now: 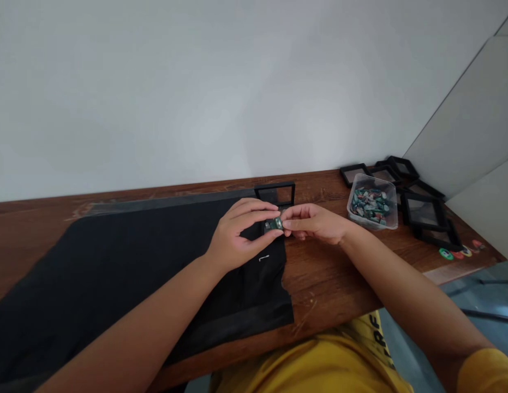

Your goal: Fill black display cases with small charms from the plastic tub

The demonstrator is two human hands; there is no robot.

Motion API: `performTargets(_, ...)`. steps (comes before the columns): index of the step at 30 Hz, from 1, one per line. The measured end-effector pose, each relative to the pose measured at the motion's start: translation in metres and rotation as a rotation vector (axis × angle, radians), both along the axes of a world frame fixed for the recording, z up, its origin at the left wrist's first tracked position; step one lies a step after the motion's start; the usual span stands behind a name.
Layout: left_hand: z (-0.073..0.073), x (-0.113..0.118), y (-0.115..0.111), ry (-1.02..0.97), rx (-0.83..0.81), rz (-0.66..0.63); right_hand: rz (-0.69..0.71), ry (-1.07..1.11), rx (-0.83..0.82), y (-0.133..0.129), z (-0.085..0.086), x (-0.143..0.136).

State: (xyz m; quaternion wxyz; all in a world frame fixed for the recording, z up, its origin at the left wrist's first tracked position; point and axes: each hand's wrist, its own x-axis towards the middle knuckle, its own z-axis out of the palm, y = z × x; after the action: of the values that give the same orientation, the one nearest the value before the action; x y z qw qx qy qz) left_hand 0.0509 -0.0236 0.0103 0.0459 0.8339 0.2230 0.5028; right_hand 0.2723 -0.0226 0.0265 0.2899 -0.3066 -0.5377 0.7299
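Note:
A small green, shiny item (274, 223) is between both hands, over the right edge of a black cloth (155, 262). My left hand (239, 232) curves around it from the left, its thumb and fingertips at the item's edges. From the right, my right hand (313, 222) pinches the item's right end between thumb and fingers. Just behind the hands, an open black frame (293, 195) stands with its lid raised; its lower part is mostly hidden by the fingers.
A clear plastic tub (393, 218) of small green and reddish pieces sits on the wooden table (323, 273) to the right. Several black frames (423, 212) lie around it. Round stickers (446, 253) are near the right edge. A pale wall rises behind.

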Motion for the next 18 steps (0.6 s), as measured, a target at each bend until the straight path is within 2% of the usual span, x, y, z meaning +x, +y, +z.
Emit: performTargets(18,-0.0012,-0.0005,0.0001,0.015,-0.042,-0.018,0.051,-0.025,0.027,-0.0028,0.0050,-0.0003)
